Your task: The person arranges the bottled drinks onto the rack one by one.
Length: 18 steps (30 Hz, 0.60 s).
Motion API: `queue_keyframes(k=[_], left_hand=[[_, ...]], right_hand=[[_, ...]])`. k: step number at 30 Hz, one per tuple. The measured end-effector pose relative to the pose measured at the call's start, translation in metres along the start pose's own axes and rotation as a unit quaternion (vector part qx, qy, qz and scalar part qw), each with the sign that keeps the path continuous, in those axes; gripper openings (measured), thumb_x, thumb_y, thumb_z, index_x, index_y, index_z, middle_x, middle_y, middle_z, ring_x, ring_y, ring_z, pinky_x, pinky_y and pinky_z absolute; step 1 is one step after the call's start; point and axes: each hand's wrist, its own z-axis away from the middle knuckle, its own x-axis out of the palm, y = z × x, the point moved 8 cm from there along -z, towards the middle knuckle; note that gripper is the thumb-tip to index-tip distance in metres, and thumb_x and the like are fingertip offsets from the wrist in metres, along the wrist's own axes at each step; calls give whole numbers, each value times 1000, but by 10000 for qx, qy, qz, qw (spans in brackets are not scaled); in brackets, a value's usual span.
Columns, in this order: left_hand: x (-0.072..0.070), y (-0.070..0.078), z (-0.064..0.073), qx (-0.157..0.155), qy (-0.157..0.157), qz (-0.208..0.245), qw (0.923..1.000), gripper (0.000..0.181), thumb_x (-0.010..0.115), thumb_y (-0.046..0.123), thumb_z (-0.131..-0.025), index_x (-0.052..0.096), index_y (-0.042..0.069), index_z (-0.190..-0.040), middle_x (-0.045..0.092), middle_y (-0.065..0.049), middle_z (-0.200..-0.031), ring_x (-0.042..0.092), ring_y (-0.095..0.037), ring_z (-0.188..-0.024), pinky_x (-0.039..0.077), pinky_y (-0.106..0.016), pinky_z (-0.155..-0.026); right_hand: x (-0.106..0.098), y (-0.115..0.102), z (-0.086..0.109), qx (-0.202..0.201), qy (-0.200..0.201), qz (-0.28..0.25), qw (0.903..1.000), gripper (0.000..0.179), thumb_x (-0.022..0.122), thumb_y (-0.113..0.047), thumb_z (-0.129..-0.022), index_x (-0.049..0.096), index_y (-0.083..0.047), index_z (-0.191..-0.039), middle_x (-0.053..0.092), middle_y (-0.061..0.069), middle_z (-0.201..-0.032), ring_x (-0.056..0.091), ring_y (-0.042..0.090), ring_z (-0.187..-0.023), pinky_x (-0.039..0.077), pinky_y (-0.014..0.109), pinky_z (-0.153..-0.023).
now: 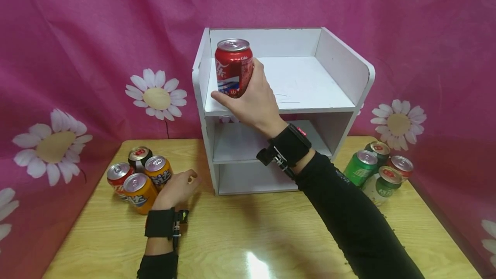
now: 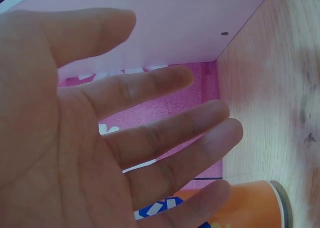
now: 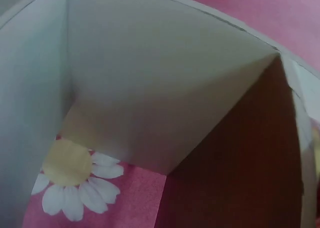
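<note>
Cans, a shelf unit and a pair of hands at a table (image 1: 217,236), read from left to right. Toward the table's far left corner stand four upright cans: a red-and-white can (image 1: 118,178), a dark can (image 1: 139,156), a front orange can (image 1: 140,193) and a rear orange can (image 1: 159,172). The left hand (image 1: 176,189) is between this group and the shelf unit's left side, its fingers loosely parted and holding nothing; contact with the orange cans cannot be judged. By the middle of the table's far edge stands the white shelf unit (image 1: 345,61). At the front left corner of its top tier a red cola can (image 1: 233,70) is upright in the right hand (image 1: 253,102). Toward the table's far right corner stand a green can (image 1: 359,168), a dark green can (image 1: 381,154), a second red can (image 1: 402,165) and a pale can (image 1: 380,189). Judged from this arrangement, the work is at an early stage: one can is at the top tier, not yet released, and eight on the table may be left. The cola can lies within the right hand's grasp, thumb below its front, fingers at its right side and behind; whether its base meets the tier is unclear.
</note>
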Motion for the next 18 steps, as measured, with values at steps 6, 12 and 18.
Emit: queue_keyframes(k=[6,12,18], left_hand=[[0,-1,0,-43,-45,64,10000,40,45,32,-99,56,1,-123,60,-20,-117,59,-31,-100,47,-49,-85],[0,-1,0,-75,-52,72,9999,41,45,32,-99,56,0,-123,59,-20,-118,58,-32,-102,47,-50,-86],[-1,-2,-1,-101,-43,49,9999,40,46,32,-99,56,1,-123,59,-20,-119,57,-33,-103,47,-50,-86]], right_hand=[[0,-2,1,12,267,427,9987,93,77,-52,-70,30,-7,-137,50,4,-123,53,12,-106,47,26,-83],[1,1,1,108,131,323,9993,89,79,-48,-71,31,-8,-134,51,4,-121,53,11,-106,46,25,-84],[0,1,-1,140,-131,-25,9998,86,80,-42,-71,32,-7,-132,53,3,-119,53,10,-104,45,24,-85]])
